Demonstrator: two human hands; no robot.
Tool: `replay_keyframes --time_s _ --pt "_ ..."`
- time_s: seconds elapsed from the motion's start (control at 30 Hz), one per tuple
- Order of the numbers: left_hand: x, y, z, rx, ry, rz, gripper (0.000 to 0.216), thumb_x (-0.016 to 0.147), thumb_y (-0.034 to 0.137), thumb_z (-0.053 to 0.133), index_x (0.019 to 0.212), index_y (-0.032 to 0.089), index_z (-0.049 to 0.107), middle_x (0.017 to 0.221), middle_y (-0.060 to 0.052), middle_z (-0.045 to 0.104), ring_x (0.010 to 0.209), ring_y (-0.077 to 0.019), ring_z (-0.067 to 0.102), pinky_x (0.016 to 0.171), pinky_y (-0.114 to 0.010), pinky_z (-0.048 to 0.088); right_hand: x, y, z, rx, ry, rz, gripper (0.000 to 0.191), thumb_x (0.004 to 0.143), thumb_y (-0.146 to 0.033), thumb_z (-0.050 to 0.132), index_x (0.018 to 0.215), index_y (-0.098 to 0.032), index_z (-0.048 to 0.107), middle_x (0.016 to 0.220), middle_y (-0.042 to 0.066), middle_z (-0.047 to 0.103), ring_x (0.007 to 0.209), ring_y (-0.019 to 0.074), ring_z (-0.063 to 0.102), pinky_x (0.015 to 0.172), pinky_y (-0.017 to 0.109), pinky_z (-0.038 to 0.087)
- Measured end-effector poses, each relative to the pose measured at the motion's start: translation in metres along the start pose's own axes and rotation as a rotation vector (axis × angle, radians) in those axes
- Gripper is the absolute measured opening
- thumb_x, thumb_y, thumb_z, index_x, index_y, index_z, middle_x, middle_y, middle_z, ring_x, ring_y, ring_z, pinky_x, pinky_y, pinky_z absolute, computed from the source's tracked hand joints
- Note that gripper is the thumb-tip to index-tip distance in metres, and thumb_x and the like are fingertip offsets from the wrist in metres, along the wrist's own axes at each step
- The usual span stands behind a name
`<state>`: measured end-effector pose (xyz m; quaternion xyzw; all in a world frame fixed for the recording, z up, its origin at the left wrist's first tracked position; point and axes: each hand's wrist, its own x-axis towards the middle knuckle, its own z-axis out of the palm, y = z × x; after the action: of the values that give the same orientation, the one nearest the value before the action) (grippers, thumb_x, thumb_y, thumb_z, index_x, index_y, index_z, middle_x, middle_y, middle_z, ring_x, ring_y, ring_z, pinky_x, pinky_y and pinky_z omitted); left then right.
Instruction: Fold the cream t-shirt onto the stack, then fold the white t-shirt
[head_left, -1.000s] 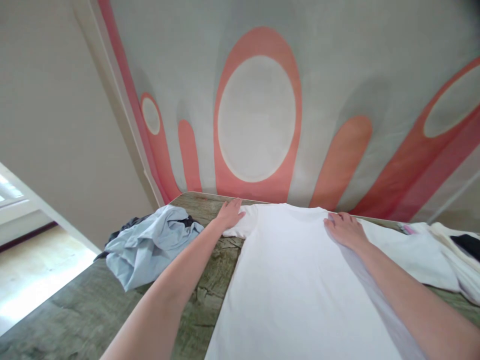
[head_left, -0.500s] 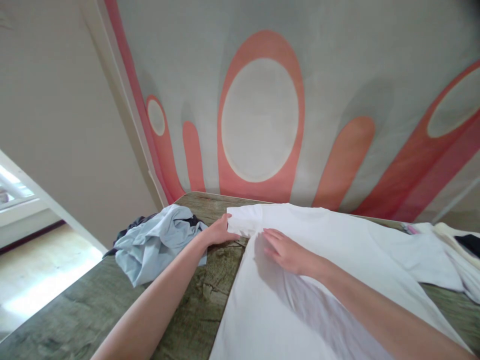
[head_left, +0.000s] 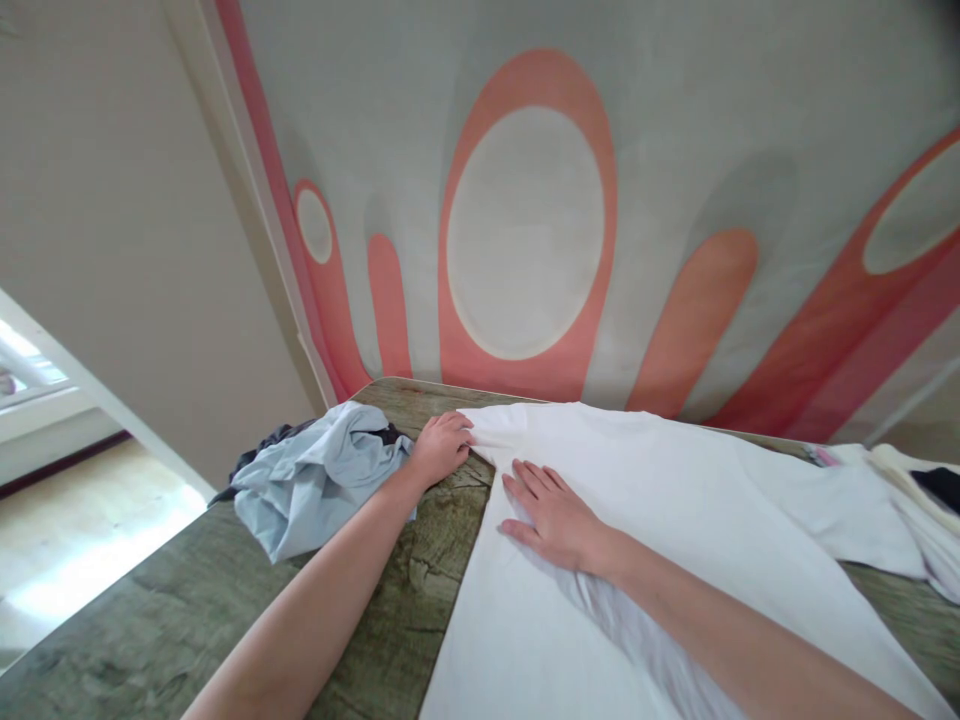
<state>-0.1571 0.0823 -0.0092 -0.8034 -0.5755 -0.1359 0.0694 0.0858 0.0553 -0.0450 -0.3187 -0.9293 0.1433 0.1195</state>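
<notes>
While the far left is only sunlit floor (head_left: pixel 67 570) and plain wall, the grey-green wood-grain table (head_left: pixel 135 640) starts there and runs right across the frame. A crumpled light-blue garment (head_left: pixel 315 485) sits near the table's far-left corner on top of a dark garment (head_left: pixel 259 462) that is only partly visible. Next, the left hand (head_left: pixel 442 447) is just right of that heap, palm down, fingers curled together and closed on the left shoulder/sleeve edge of the white T-shirt (head_left: pixel 675 480). Shirt lies flat on the table, centre to right of frame. Long axis runs near-to-far: shoulder end points away at the mural wall (head_left: pixel 525 230) (coral ovals on grey), hem end points back at the person and goes off the bottom of the frame. Its left side edge makes a straight line on the tabletop from the left hand down to the near edge. Then the right hand (head_left: pixel 551 515) lies flat on the shirt just inside that edge, near the left hand but not touching it, fingers straight, slightly apart, tips aimed far-left, gripping nothing. Its right sleeve (head_left: pixel 825 505) lies spread sideways toward the right. Far right: white laundry pile (head_left: pixel 911 520) with a dark piece (head_left: pixel 937 485) in it, touching or overlapping the sleeve, can't tell which.
</notes>
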Motion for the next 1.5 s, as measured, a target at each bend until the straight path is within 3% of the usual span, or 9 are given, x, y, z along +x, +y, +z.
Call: replay_keyframes --time_s 0.5,0.67,0.9,1.07,1.17,1.27,1.33,1.4,1.5 --pt "-0.003 -0.011 0.018 -0.027 0.185 0.025 0.014 0.071 0.012 0.049 0.082 0.018 0.056 0.117 -0.007 0.049 0.107 -0.0221 0.047 0.095 -0.037 0.038 0.002 -0.008 -0.016 0.035 -0.124 0.046 0.077 0.085 -0.064 0.028 0.143 -0.014 0.023 0.151 0.011 0.011 0.137 0.0286 0.008 0.109 0.046 0.006" --pt "0.003 -0.015 0.025 -0.048 0.192 0.029 0.010 0.071 0.015 0.047 0.079 0.019 0.053 0.115 -0.007 0.049 0.108 -0.0222 0.048 0.094 -0.035 0.039 -0.009 0.005 -0.035 0.032 -0.117 0.187 0.078 0.085 -0.063 0.026 0.143 -0.011 0.020 0.151 0.013 0.007 0.137 0.0283 0.004 0.109 0.047 0.004" --pt "0.009 -0.019 0.028 0.024 0.174 -0.074 0.010 0.070 0.021 0.048 0.077 0.020 0.055 0.114 -0.006 0.051 0.106 -0.0232 0.047 0.094 -0.035 0.039 -0.050 0.061 -0.052 -0.041 -0.070 0.387 0.075 0.086 -0.063 0.021 0.144 -0.014 0.020 0.151 0.011 0.006 0.137 0.0285 0.003 0.108 0.049 0.003" --pt "0.010 -0.025 0.025 0.132 0.186 -0.177 0.013 0.071 0.025 0.048 0.076 0.018 0.058 0.111 -0.007 0.054 0.109 -0.0253 0.046 0.096 -0.037 0.036 -0.104 0.129 -0.053 -0.136 0.007 0.520 0.067 0.088 -0.058 0.025 0.143 -0.020 0.024 0.151 0.008 0.015 0.137 0.0280 0.011 0.108 0.050 0.010" --pt "0.009 -0.024 0.020 0.210 0.168 -0.227 0.016 0.073 0.024 0.046 0.078 0.017 0.060 0.115 -0.009 0.054 0.111 -0.0278 0.044 0.093 -0.040 0.036 -0.145 0.178 -0.064 -0.236 0.134 0.652 0.056 0.088 -0.052 0.032 0.136 -0.023 0.038 0.146 0.008 0.029 0.134 0.0290 0.021 0.106 0.053 0.013" --pt "0.008 -0.010 0.009 0.310 0.121 -0.234 0.018 0.073 0.016 0.044 0.079 0.015 0.061 0.123 -0.013 0.051 0.120 -0.0321 0.038 0.093 -0.045 0.034 -0.186 0.224 -0.083 -0.314 0.293 0.774 0.043 0.088 -0.046 0.037 0.115 -0.020 0.058 0.135 0.011 0.045 0.128 0.0301 0.032 0.103 0.053 0.020" --pt "0.011 0.011 0.000 0.357 0.117 -0.206 0.022 0.071 0.010 0.044 0.083 0.014 0.062 0.129 -0.014 0.046 0.127 -0.0338 0.029 0.097 -0.049 0.029 -0.206 0.246 -0.096 -0.301 0.371 0.832 0.042 0.087 -0.043 0.040 0.108 -0.014 0.061 0.123 0.016 0.055 0.118 0.0289 0.044 0.098 0.046 0.031" --pt "0.018 0.045 -0.007 0.327 0.118 -0.115 0.028 0.071 0.007 0.043 0.092 0.014 0.060 0.134 -0.013 0.041 0.131 -0.0311 0.023 0.102 -0.048 0.024 -0.218 0.257 -0.105 -0.253 0.426 0.910 0.041 0.085 -0.041 0.043 0.107 -0.011 0.061 0.109 0.017 0.062 0.102 0.0266 0.056 0.089 0.038 0.040" --pt "0.037 0.117 -0.011 0.083 -0.072 0.191 0.033 0.077 0.010 0.040 0.106 0.016 0.055 0.132 -0.010 0.044 0.128 -0.0208 0.033 0.102 -0.037 0.031 -0.222 0.258 -0.108 -0.180 0.498 1.002 0.041 0.084 -0.040 0.044 0.108 -0.012 0.059 0.099 0.014 0.066 0.089 0.0237 0.061 0.077 0.032 0.044"
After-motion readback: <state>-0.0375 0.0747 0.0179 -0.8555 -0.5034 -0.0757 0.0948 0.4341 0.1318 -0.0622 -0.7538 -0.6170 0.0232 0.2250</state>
